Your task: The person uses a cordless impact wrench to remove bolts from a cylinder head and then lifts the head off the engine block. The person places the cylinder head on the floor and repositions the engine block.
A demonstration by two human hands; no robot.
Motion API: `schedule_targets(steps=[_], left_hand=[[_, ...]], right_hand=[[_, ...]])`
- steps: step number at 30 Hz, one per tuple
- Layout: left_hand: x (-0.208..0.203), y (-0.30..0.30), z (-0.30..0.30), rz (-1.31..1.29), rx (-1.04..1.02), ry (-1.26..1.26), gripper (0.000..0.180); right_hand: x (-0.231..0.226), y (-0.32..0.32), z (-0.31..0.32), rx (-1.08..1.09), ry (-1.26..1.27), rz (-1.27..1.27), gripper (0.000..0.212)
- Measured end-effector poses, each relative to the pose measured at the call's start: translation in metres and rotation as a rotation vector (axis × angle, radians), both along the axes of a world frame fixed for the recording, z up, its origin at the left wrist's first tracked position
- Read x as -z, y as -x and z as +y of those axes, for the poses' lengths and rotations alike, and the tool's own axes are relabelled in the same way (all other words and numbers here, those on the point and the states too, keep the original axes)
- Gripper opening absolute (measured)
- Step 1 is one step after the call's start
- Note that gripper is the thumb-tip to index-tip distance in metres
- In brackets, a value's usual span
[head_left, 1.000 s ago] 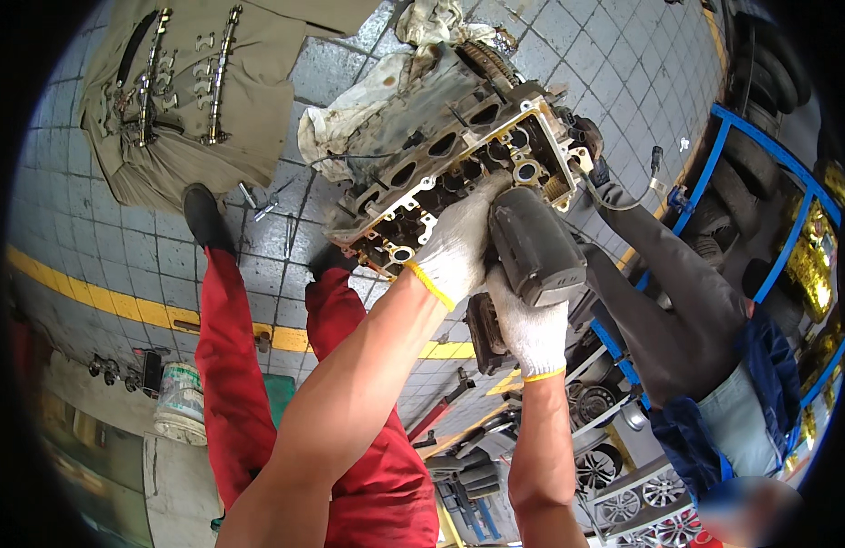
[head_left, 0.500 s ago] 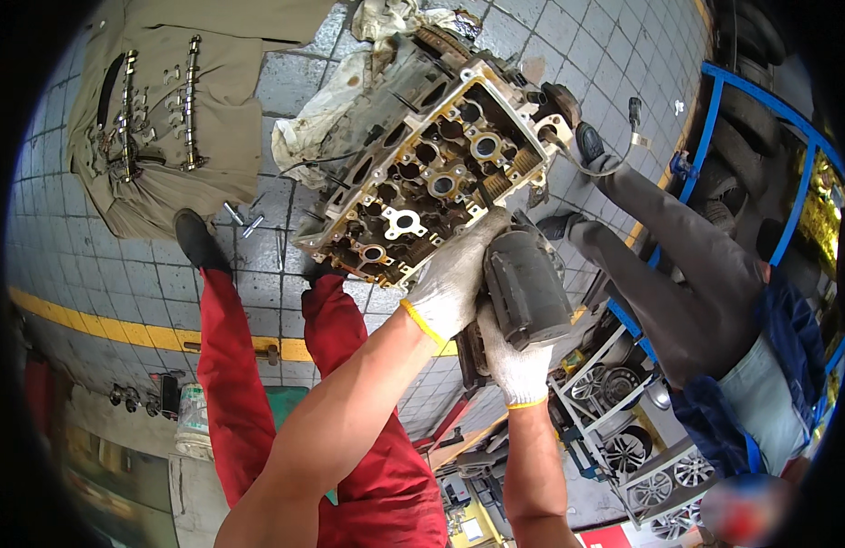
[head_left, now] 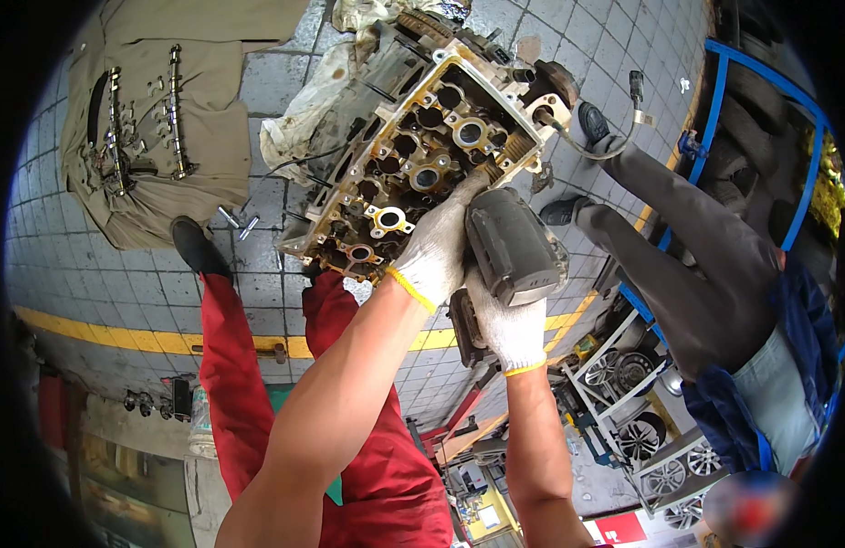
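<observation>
My right hand (head_left: pixel 506 315), in a white knit glove with a yellow cuff, is wrapped round the grip of a black cordless impact wrench (head_left: pixel 514 242). Below the grip, the tool's battery (head_left: pixel 465 327) shows. My left hand (head_left: pixel 436 247), gloved the same way, closes against the front of the wrench; its fingertips are partly hidden. Both hands are over the near right edge of an engine's open cylinder head (head_left: pixel 427 173), which has oily bores and valve-train seats. The wrench's nose and whatever it touches are hidden behind its body and my left hand.
Two camshafts (head_left: pixel 176 114) and small metal parts lie on a brown cloth (head_left: pixel 208 137) at the left. Two metal pins (head_left: pixel 249 226) rest on the tiles. A person in grey trousers (head_left: pixel 669 237) stands at right, near a blue rack (head_left: pixel 769 87). A cable (head_left: pixel 614 151) hangs from the engine.
My hands and the impact wrench have moved slightly forward and left over the cylinder head. The whole view has shifted a little. Both hands keep their hold.
</observation>
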State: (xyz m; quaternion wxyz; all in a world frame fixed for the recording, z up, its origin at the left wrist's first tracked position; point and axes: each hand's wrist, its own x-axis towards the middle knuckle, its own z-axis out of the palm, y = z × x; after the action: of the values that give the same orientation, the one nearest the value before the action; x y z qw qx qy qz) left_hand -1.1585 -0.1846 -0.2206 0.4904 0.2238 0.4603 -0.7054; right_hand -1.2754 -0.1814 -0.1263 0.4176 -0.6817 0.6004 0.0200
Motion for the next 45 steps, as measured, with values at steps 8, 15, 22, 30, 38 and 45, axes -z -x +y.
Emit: schedule_targets(steps=[8,15,22,30,38,45], left_hand=[[0.002,-0.010,-0.005,0.001,-0.054,0.093,0.028],[-0.001,-0.015,-0.005,-0.028,0.026,0.062,0.030],[0.000,-0.016,-0.005,-0.086,0.091,0.054,0.032],[0.002,-0.014,-0.003,-0.075,0.036,0.087,0.032],[-0.004,-0.005,0.002,-0.046,-0.005,0.083,0.033],[-0.009,-0.002,0.005,-0.097,0.025,0.075,0.033]], right_hand=[[0.003,-0.006,-0.006,0.042,-0.037,0.010,0.046],[0.007,-0.016,0.003,0.093,-0.001,0.041,0.045],[0.012,-0.018,0.009,0.155,0.051,-0.011,0.045],[0.010,-0.018,0.011,0.170,0.024,-0.009,0.047],[-0.002,-0.012,0.010,0.168,0.004,-0.030,0.046],[-0.012,-0.011,0.010,0.103,0.055,-0.010,0.046]])
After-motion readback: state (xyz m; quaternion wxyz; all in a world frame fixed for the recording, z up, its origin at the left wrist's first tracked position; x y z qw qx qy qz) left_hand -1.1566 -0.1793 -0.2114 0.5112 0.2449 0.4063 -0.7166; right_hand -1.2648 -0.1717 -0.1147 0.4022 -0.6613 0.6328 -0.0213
